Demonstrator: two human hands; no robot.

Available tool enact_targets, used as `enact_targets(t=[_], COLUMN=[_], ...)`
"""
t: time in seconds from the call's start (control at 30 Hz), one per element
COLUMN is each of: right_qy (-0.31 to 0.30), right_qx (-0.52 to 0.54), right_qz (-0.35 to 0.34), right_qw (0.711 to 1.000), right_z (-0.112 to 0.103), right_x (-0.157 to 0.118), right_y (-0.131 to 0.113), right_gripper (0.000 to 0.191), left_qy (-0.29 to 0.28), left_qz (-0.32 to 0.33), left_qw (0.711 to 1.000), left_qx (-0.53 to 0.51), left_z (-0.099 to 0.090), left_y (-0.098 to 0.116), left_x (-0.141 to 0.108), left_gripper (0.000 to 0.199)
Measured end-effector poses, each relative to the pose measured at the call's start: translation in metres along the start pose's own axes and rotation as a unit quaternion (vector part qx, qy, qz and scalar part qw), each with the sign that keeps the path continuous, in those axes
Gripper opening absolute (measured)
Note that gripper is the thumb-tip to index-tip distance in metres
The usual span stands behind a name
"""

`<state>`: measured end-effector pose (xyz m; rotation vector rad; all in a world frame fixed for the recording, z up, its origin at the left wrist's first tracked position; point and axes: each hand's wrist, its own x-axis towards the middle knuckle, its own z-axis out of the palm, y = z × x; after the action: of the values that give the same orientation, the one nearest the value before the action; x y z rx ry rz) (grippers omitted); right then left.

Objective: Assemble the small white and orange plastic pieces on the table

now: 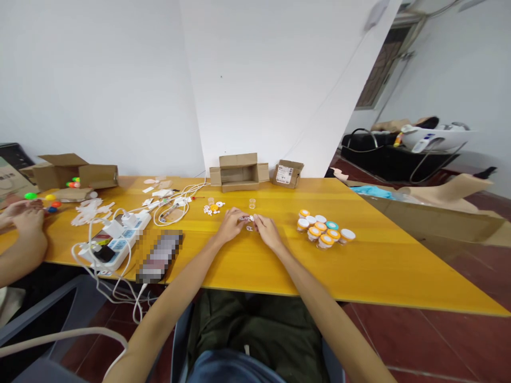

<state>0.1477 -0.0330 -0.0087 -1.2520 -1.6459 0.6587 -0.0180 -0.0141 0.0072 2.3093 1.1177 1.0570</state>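
Observation:
Both hands meet over the middle of the yellow table. My left hand has its fingers closed on small white pieces with dark marks. My right hand pinches at the right end of these same pieces. Just below the fingertips, another small marked piece lies on the table. A clear little cup stands behind my hands. To the left are an orange lid, scattered small white pieces and a second clear cup. Several lidded jars stand together at the right.
An open cardboard box and a smaller box stand by the wall. Left of my arms lie a phone, a power strip and tangled white cables. Another person's hands are at the far left, near coloured balls.

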Motion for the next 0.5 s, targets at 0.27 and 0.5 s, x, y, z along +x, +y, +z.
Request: enact_targets(t=[0.27,0.5], right_qy=[0.107,0.113], right_qx=[-0.081,-0.128], right_qz=[0.029,0.03], right_qw=[0.99,0.985], right_z=[-0.0021,-0.0008], right_x=[0.0001,-0.001], right_y=[0.0027,0.002], right_gripper=[0.036,0.03], left_qy=[-0.085,-0.092], left_qz=[0.045,0.043], left_qw=[0.99,0.988], left_qx=[0.1,0.117], left_z=[0.0013,0.0009], left_y=[0.0015,0.0005], left_x=[-0.0041,-0.0045], left_gripper=[0.019,0.02])
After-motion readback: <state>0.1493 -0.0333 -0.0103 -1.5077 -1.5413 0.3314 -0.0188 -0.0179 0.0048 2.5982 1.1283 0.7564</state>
